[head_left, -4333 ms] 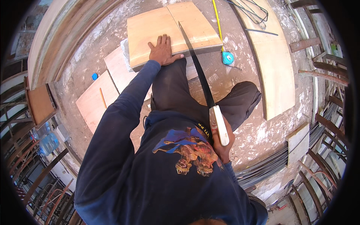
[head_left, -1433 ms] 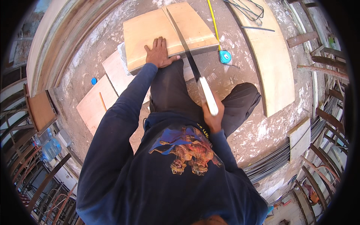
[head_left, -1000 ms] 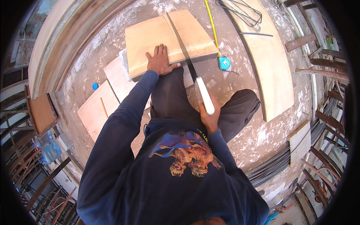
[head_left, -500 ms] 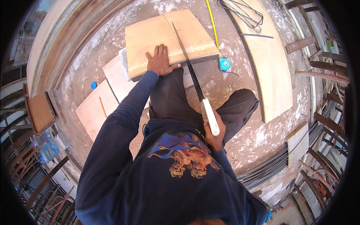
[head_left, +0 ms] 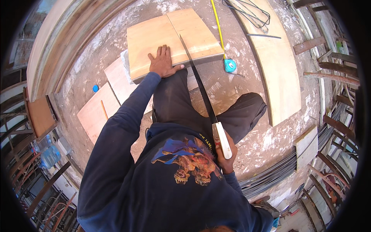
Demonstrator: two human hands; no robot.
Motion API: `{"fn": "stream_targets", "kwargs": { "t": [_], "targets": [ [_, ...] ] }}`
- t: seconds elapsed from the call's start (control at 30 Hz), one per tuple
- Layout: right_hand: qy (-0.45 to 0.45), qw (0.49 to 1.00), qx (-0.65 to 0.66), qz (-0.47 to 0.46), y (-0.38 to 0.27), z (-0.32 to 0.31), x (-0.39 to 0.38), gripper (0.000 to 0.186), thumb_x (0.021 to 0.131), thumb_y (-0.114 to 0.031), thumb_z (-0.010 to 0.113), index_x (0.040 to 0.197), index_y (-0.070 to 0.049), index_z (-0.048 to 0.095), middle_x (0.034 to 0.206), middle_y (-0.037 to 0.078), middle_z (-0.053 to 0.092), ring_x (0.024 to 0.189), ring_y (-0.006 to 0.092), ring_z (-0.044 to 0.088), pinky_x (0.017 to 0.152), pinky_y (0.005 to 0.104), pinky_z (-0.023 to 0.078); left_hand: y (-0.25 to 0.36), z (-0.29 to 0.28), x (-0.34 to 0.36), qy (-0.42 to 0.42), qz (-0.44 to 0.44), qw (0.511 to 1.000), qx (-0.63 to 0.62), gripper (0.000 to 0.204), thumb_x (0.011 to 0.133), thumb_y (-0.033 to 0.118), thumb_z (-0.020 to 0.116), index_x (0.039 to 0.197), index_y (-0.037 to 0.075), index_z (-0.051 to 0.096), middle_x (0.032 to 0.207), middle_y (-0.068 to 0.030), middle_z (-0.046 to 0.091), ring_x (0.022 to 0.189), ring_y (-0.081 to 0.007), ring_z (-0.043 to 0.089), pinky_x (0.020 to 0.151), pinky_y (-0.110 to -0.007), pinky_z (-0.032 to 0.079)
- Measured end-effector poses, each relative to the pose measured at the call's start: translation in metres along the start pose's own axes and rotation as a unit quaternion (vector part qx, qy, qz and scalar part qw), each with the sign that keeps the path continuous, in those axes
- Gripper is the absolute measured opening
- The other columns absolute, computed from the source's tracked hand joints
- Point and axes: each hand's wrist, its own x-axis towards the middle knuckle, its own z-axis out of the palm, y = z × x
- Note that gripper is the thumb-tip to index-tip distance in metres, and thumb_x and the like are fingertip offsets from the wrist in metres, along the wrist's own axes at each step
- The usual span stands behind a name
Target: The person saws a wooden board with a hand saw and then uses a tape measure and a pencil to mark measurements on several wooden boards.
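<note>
My left hand (head_left: 163, 62) lies open, fingers spread, on a pale plywood block (head_left: 148, 34) that rests by my knee, with its thumb near the front edge. A narrow cut line runs across the block. My right hand (head_left: 225, 146), partly hidden behind the white handle, grips a handsaw (head_left: 203, 90) low by my torso. The dark blade slants up across the block's front edge, with its tip on the top near the line. A teal tape measure (head_left: 230, 65), its yellow blade pulled out, lies on the floor right of the block.
A long board (head_left: 282, 83) carrying bent black rods (head_left: 259, 17) lies right. Stacked sheets (head_left: 52, 42) stand upper left. Pink plywood pieces (head_left: 94, 112), a pencil (head_left: 104, 109) and a blue cap (head_left: 95, 88) lie left, beyond them a water bottle (head_left: 50, 156). Steel rods (head_left: 270, 178) run lower right.
Since a second ago my right hand has pulled the saw back toward my body, so the blade's tip moved down along the cut line. My left hand stays on the block.
</note>
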Motion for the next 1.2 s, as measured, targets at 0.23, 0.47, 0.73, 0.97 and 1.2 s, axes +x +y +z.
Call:
{"fn": "stream_targets", "kwargs": {
  "t": [0.23,0.47,0.73,0.97,1.2],
  "targets": [
    [0.025,0.996,-0.020,-0.089,0.028,0.065,0.110,0.047,0.082,-0.001,0.061,0.129,0.004,0.060,0.116,0.018,0.068,0.104,0.0225,0.066,0.093,0.0326,0.049,0.002,-0.006,-0.001,-0.013,0.000,1.000,-0.004,0.112,0.080,0.080,0.057,0.152,-0.001,0.028,0.160,-0.0177,0.027,0.149,-0.0310,0.024,0.107,-0.072,0.026],
    [0.004,0.999,-0.045,0.002,0.008,-0.002,0.008,0.045,0.084,-0.003,0.063,0.128,0.005,0.060,0.118,0.018,0.070,0.111,0.0241,0.067,0.098,0.0331,0.049,-0.002,0.000,0.003,-0.008,-0.001,1.000,-0.013,0.115,0.078,0.082,0.055,0.152,-0.001,0.028,0.160,-0.0168,0.027,0.150,-0.0310,0.022,0.106,-0.073,0.024],
    [0.008,0.994,-0.090,-0.058,0.044,0.036,0.068,0.048,0.081,-0.002,0.065,0.129,0.003,0.060,0.109,0.016,0.070,0.098,0.0208,0.067,0.088,0.0318,0.051,0.002,-0.002,0.003,-0.013,0.003,1.000,-0.028,0.112,0.079,0.079,0.058,0.150,-0.002,0.030,0.159,-0.0177,0.028,0.149,-0.0321,0.024,0.106,-0.073,0.025],
    [-0.001,1.000,-0.001,0.026,0.027,0.012,0.037,0.046,0.083,-0.002,0.066,0.128,0.005,0.060,0.118,0.018,0.068,0.106,0.0209,0.066,0.094,0.0331,0.050,0.000,-0.003,0.002,-0.019,-0.002,1.000,-0.018,0.112,0.079,0.080,0.057,0.151,-0.001,0.029,0.159,-0.0170,0.028,0.150,-0.0313,0.022,0.106,-0.073,0.025],
    [0.020,0.996,-0.066,-0.061,0.041,0.035,0.066,0.049,0.079,0.000,0.061,0.129,0.002,0.061,0.116,0.020,0.070,0.106,0.0255,0.069,0.093,0.0350,0.051,0.001,0.002,0.000,-0.007,0.002,1.000,-0.006,0.113,0.078,0.083,0.053,0.151,0.000,0.030,0.159,-0.0156,0.029,0.149,-0.0307,0.023,0.106,-0.073,0.026]
  ]
}}
